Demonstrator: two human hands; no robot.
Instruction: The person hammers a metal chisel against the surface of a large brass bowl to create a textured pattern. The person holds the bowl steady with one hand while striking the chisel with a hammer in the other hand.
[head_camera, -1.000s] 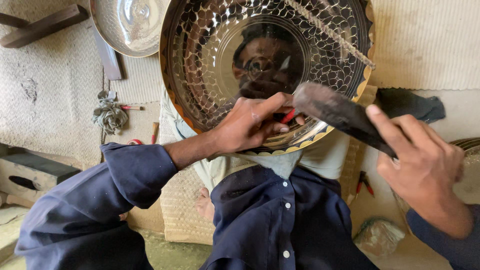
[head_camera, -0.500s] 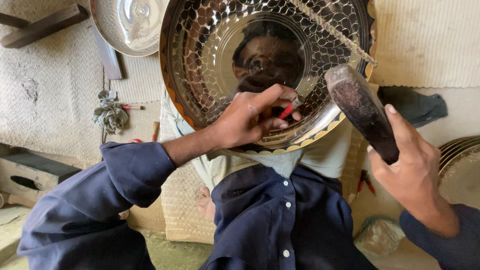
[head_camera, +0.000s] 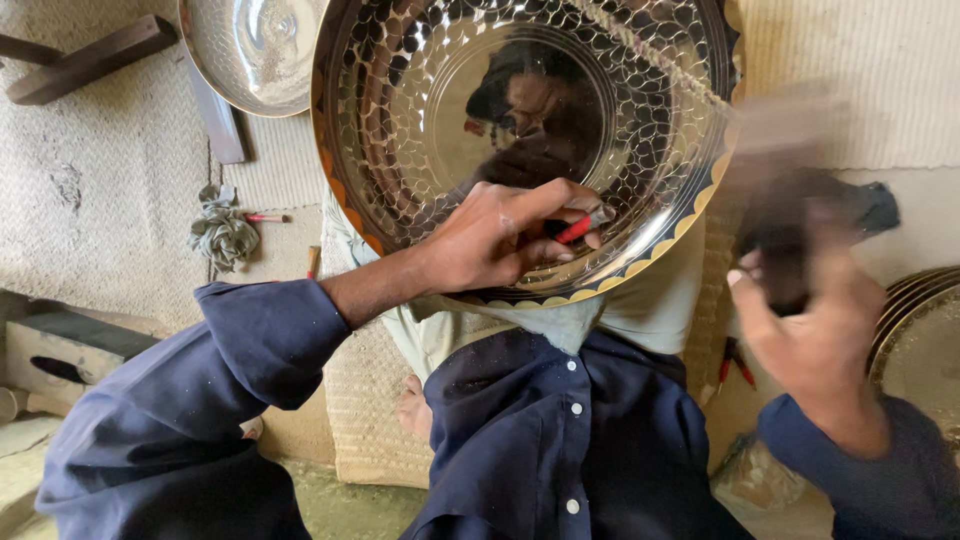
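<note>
1. My left hand (head_camera: 500, 240) rests inside the big hammered metal bowl (head_camera: 420, 120), low in its well near the scalloped gold rim closest to my chest. Its fingers are pinched narrow round a small red-tipped tool (head_camera: 582, 226), tip against the metal. That grip and that spot match the picture from half a second ago.
2. The bowl stands tilted on my lap, its open face turned up at me. It fills the top middle of the view and has not shifted. Its polished centre mirrors a dark shape.
3. The right hand (head_camera: 815, 330) is what has changed. Half a second ago it held the dark mallet (head_camera: 785, 240) high, its head beside the bowl's right rim. Now hand and mallet sit lower and further right, clear of the rim, and both are smeared with motion blur.
4. The right fingers are wrapped round the mallet's handle. I cannot tell from the blur how its head is turned.
5. On the woven mat (head_camera: 120, 200) at the left, a knotted grey rag (head_camera: 222, 232) lies just beside a short red-handled tool (head_camera: 266, 217), same as before.
6. A second, plainer metal dish (head_camera: 250, 50) lies at the top left, partly behind the bowl's rim.
7. A stack of metal plates (head_camera: 915, 320) shows at the right edge, behind my right wrist.
8. Red-handled pliers (head_camera: 732, 362) lie on the mat below the right hand.
</note>
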